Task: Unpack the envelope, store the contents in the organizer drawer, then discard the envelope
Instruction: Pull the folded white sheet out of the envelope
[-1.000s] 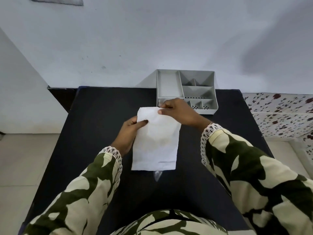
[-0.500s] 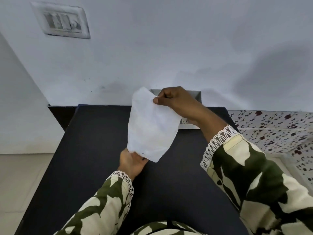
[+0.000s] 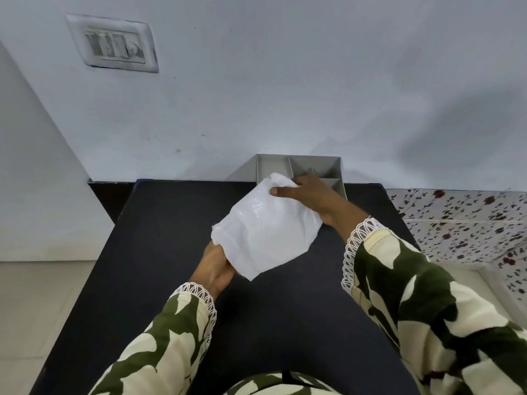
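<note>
A white plastic envelope (image 3: 268, 229) hangs tilted above the black table (image 3: 159, 252), bulging in its middle. My right hand (image 3: 308, 192) pinches its upper end, in front of the grey organizer drawer (image 3: 271, 166). My left hand (image 3: 215, 266) sits under the envelope's lower left edge, palm up and fingers cupped, partly hidden by it. Whether the left hand holds any contents is hidden. The organizer stands at the table's far edge against the wall, divided into compartments, its front part covered by my right hand and the envelope.
A switch plate (image 3: 114, 44) is on the wall at upper left. A floral-patterned surface (image 3: 462, 223) lies to the right of the table. Pale floor (image 3: 34, 309) shows on the left.
The envelope went from flat on the table to lifted and tipped. My right hand raised its top end, then lowered it toward the organizer; my left hand moved beneath its lower edge.
</note>
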